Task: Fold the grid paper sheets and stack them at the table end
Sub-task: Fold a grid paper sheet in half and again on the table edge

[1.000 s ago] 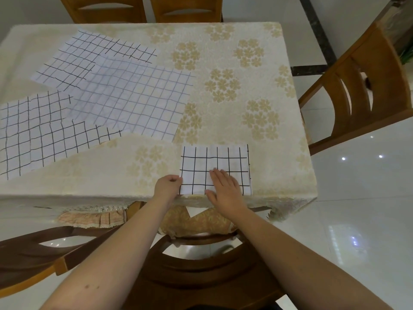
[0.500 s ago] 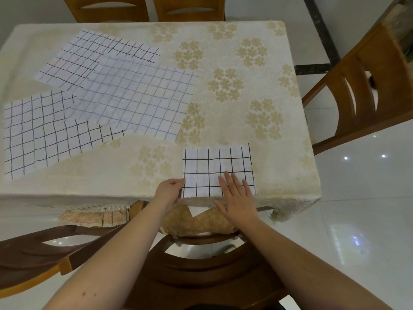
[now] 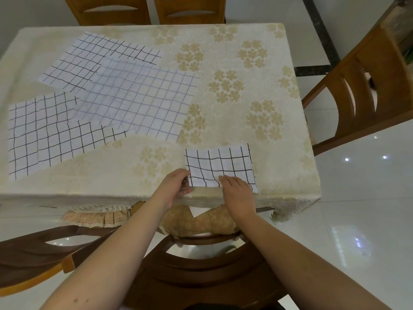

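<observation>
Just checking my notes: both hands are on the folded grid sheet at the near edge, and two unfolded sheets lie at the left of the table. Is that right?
Not quite: the head view shows three unfolded sheets at the left, overlapping. The rest holds: left hand and right hand are on the folded grid sheet at the near edge.

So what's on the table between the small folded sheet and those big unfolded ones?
Only bare floral tablecloth separates the folded sheet from the unfolded sheets, per the head view.
</observation>
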A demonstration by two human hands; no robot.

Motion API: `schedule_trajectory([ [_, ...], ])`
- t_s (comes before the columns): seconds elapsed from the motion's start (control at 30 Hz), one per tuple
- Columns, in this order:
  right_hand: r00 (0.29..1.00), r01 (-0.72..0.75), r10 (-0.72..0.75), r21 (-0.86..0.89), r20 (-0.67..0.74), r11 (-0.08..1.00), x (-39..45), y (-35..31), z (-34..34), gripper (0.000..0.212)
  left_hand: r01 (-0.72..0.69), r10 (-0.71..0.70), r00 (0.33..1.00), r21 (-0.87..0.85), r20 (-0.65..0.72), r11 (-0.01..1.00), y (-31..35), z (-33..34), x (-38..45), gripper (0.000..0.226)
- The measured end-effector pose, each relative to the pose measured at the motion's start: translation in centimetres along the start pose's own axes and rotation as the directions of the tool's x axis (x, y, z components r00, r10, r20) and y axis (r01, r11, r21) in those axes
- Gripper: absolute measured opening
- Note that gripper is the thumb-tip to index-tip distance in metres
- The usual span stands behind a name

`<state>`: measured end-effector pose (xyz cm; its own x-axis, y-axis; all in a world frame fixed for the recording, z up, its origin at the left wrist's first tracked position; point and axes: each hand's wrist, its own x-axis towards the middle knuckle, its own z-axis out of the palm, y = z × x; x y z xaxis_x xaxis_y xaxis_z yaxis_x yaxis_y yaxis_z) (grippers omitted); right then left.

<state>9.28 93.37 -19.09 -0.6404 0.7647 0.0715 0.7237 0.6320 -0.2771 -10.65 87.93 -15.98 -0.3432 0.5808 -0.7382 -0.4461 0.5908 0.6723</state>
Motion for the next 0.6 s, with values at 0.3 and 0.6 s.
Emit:
schedule_trajectory([
  [0.3,0.990,-0.137,0.100,0.514,0.099,0.847,3.5,-1.1,-8.4,0.023,-0.115,0.117,0.987,0.029,-0.109,0.993,-0.5,0.4,0.1,0.032],
  [0.6,0.852,-0.504,0.213,0.860,0.479,0.079,4.5,1.8,-9.6,0.023,-0.005,0.049,0.953,-0.144,0.300,0.989,3.0,0.8,-0.2,0.064],
])
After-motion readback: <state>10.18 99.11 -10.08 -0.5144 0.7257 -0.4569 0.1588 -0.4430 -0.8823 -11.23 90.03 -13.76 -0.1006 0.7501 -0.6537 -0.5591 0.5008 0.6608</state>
